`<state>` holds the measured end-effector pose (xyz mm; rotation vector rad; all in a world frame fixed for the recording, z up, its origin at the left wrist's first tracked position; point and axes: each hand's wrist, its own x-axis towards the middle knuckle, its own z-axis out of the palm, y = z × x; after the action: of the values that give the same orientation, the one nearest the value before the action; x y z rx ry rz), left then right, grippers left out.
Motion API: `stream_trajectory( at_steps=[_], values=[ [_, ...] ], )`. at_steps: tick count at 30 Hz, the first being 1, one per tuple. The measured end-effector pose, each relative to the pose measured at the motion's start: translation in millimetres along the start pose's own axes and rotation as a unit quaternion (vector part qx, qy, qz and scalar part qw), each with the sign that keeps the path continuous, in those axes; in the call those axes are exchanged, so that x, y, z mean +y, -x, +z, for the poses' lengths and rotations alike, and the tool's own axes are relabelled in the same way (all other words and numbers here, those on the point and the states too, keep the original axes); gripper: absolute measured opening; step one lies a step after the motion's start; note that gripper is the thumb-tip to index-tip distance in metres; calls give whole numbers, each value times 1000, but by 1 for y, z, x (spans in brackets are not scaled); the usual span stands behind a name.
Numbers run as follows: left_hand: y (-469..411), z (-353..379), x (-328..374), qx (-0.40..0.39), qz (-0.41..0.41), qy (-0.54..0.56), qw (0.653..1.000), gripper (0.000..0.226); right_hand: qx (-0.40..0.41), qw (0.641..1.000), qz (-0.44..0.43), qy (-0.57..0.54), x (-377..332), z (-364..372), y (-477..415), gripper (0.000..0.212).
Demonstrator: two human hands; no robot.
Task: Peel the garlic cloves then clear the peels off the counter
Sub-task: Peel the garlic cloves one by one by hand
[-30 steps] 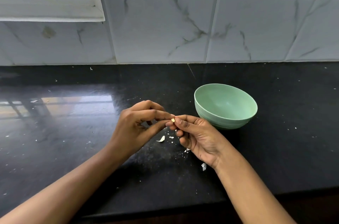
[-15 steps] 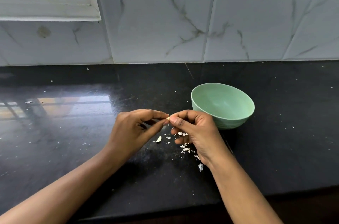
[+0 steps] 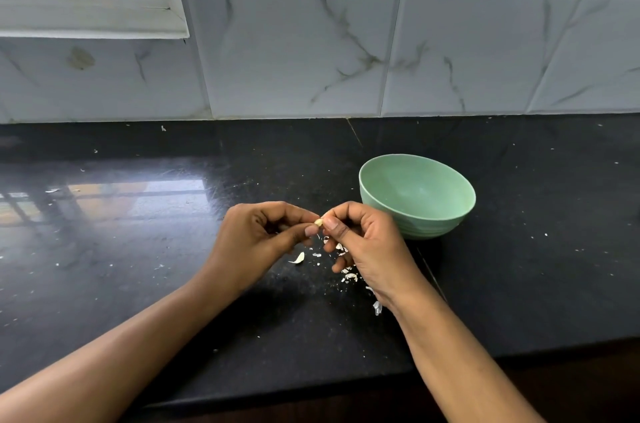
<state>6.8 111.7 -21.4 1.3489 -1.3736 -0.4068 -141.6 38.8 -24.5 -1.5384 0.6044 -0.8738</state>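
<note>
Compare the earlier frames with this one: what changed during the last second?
More peel scraps lie on the counter under the right hand. Both hands, left hand included, stay pinched on the garlic clove. The green bowl and large peel stayed put.

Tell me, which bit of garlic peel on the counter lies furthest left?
The curved white peel lying alone below the left hand; the other peels cluster under the right hand.

No legible text anywhere.
</note>
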Motion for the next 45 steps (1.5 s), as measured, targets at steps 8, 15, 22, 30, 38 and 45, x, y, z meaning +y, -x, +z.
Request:
stream_trajectory(
  at_steps=[8,15,22,30,38,45],
  values=[
    [-1,0,1,-12,-18,42,999,16,21,997,-27,67,3,4,0,16],
    [1,2,1,6,7,17,1000,18,54,989,-67,116,6,10,1,15],
    [2,2,1,67,44,24,996,15,76,972,-91,204,15,11,-4,14],
    [-8,0,2,60,-132,186,972,18,146,967,-117,174,12,-1,1,15],
    [-8,0,2,17,-194,230,953,28,169,948,-152,222,14,-5,1,21],
    [-9,0,2,-3,-221,251,942,25,158,940,-156,259,12,-2,5,21]
  ],
)
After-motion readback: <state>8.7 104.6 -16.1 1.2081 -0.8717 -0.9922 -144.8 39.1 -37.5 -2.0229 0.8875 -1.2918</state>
